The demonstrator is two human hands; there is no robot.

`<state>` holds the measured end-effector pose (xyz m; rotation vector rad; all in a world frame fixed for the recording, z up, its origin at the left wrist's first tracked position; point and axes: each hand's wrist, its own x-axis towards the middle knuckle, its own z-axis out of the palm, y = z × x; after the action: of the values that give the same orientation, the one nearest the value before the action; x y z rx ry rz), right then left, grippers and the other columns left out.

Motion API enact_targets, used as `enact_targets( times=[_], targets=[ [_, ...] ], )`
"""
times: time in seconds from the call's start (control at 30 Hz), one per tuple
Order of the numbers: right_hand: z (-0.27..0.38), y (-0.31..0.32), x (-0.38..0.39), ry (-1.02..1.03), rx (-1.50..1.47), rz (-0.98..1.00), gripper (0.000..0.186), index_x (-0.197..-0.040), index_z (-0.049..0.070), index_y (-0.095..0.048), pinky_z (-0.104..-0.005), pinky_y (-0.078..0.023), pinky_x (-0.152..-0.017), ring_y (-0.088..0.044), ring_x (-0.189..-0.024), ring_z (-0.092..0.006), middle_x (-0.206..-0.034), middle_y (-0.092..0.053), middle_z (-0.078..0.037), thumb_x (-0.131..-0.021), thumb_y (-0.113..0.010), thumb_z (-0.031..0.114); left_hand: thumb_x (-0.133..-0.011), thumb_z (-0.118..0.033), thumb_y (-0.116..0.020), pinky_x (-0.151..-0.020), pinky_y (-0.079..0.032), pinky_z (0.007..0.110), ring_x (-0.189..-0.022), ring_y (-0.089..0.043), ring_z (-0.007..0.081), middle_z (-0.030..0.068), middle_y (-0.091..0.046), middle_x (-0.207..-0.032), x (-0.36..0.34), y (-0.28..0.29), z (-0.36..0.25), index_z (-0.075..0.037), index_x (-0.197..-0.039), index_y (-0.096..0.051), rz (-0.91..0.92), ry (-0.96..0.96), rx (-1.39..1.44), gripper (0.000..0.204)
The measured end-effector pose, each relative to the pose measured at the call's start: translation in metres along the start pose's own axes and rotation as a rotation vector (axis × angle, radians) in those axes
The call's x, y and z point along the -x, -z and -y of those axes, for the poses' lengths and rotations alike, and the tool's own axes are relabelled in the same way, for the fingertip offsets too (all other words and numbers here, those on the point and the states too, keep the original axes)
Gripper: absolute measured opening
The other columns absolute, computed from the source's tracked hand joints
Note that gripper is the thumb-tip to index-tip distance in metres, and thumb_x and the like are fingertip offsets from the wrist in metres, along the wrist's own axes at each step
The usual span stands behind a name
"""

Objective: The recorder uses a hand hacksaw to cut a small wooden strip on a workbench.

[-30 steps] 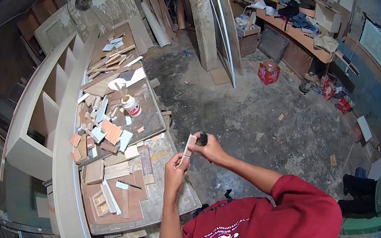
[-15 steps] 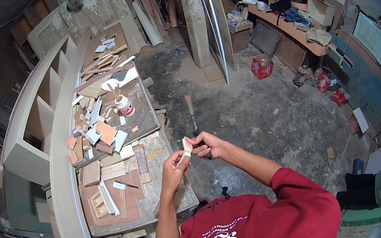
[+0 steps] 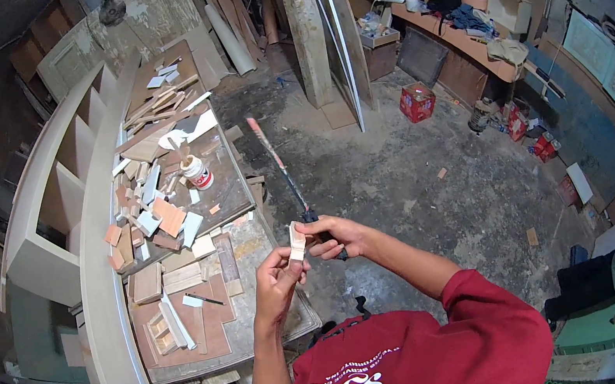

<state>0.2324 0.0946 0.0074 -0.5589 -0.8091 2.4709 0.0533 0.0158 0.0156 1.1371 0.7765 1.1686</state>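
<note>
Between the fingertips of my left hand [image 3: 276, 284] is a small pale wood piece [image 3: 297, 243] with a stepped or notched edge, held up near the bench's right side. My right hand [image 3: 337, 236] is closed around the black handle of a long, slim hand tool [image 3: 286, 177]. Its narrow shaft points away from me and ends in a reddish, worn tip; whether it is a file or a blade I cannot tell. The right thumb rests against the wood piece too, so both hands meet at it.
On the workbench [image 3: 253, 251] to the left lie many wood offcuts [image 3: 169, 215], a white glue tub [image 3: 197, 173], a pencil [image 3: 204, 298] and a small wooden frame [image 3: 162, 334]. A long shelf unit [image 3: 57, 255] flanks it. Ahead stand a post [image 3: 308, 42] and a red box [image 3: 418, 103].
The tool in my right hand has swung, its tip now farther left and more of its length showing. Both hands stay close together on the wood piece. The view has shifted slightly.
</note>
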Motion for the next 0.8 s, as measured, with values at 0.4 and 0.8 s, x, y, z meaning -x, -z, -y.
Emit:
enact_targets(
  times=[0.4,0.8],
  targets=[
    [-0.006,-0.018,0.011,-0.019,-0.131,0.067,0.034,-0.092,0.001,-0.055,-0.0158,-0.023,-0.031,-0.03,-0.037,-0.0025,-0.069,-0.057,-0.013,-0.094,-0.049,0.035,-0.085,-0.026,-0.066,-0.063,-0.045,0.024,-0.072,-0.056,0.0119,0.0115,-0.062,-0.092,0.01,-0.014,-0.019,0.002,-0.1,-0.055,0.009,-0.054,0.034,0.034],
    [-0.003,-0.037,0.021,0.081,-0.062,0.036,0.031,-0.085,0.004,-0.055,-0.0162,-0.022,-0.031,-0.03,-0.038,-0.0008,-0.066,-0.05,-0.001,-0.092,-0.055,0.034,-0.087,-0.02,-0.063,-0.064,-0.045,0.024,-0.079,-0.057,0.0128,0.0112,-0.061,-0.094,0.013,-0.014,-0.023,0.004,-0.104,-0.055,0.087,-0.11,0.117,0.03]
  ],
)
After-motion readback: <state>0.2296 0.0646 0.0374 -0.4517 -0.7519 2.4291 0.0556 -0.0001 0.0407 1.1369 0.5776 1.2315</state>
